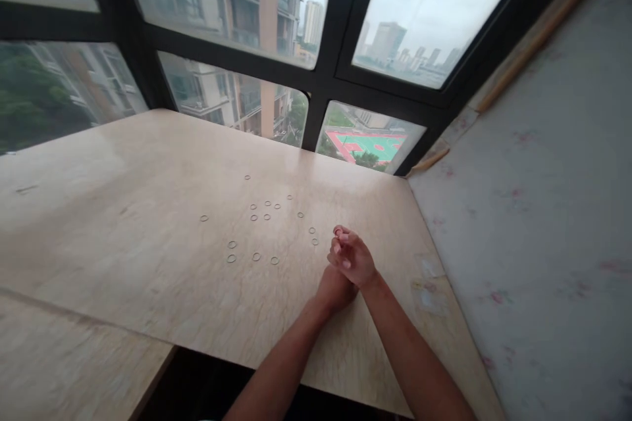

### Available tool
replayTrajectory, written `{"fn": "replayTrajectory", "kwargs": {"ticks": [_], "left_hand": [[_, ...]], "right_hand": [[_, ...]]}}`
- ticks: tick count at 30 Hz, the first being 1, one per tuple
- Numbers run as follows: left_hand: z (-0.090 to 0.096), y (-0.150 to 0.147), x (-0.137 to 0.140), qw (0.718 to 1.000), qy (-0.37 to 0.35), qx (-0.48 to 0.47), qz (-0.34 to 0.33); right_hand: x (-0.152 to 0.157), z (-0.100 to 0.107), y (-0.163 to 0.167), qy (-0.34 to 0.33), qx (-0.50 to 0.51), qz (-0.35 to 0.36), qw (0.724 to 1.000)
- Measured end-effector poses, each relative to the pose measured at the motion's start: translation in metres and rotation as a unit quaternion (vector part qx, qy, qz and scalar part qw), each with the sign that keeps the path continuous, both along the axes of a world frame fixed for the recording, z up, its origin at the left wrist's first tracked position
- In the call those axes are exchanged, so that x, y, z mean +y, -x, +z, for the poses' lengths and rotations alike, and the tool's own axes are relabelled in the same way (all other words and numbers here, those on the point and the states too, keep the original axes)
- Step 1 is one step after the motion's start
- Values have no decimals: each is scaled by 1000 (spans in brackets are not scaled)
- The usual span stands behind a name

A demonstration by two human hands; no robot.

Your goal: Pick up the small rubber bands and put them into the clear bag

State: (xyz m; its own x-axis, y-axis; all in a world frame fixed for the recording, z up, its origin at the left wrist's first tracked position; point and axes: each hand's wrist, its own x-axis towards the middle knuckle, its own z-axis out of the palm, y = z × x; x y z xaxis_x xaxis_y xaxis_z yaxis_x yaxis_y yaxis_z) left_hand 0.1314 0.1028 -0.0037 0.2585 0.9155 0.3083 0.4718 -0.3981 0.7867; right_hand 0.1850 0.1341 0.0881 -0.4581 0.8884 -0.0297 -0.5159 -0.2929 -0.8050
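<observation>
My right hand (pixel 356 259) is raised over the right part of the marble-patterned surface, palm turned up and fingers curled. Its thumb and forefinger pinch a small thin ring (pixel 338 233). Just below and partly behind it rests my left hand (pixel 336 287), its fingers hidden by the right one. Close to the left of both hands lie two thin metal rings, the nearer one (pixel 315 242) and the farther one (pixel 312 231). Several more such rings are scattered flat farther left, among them one ring (pixel 256 256) and another ring (pixel 267 217).
The marble-patterned surface (pixel 123 237) reaches back to dark-framed windows (pixel 326 89). A wall with faded flowered paper (pixel 533 223) bounds the right side. Clear tape (pixel 430 286) sticks near the right edge. At the front, a dark gap (pixel 207 378) opens under the edge.
</observation>
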Motion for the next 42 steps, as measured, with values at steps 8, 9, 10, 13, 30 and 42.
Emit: {"fn": "replayTrajectory", "kwargs": {"ticks": [8,9,10,13,30,42], "left_hand": [[23,11,-2,990,-4,124,-66],[24,11,-2,989,-5,128,-69],[25,11,-2,989,-6,128,-72],[24,11,0,990,-4,117,-75],[23,13,4,993,16,97,-67],[23,13,4,995,24,76,-62]], "right_hand": [[-39,-2,-59,18,-38,-159,986],[-44,-2,-65,21,-66,-176,982],[-49,-2,-72,25,-92,-191,977],[-64,-3,-96,38,-150,-231,961],[-118,-28,-211,33,-384,-475,791],[-135,-38,-185,-2,-499,-402,768]]}}
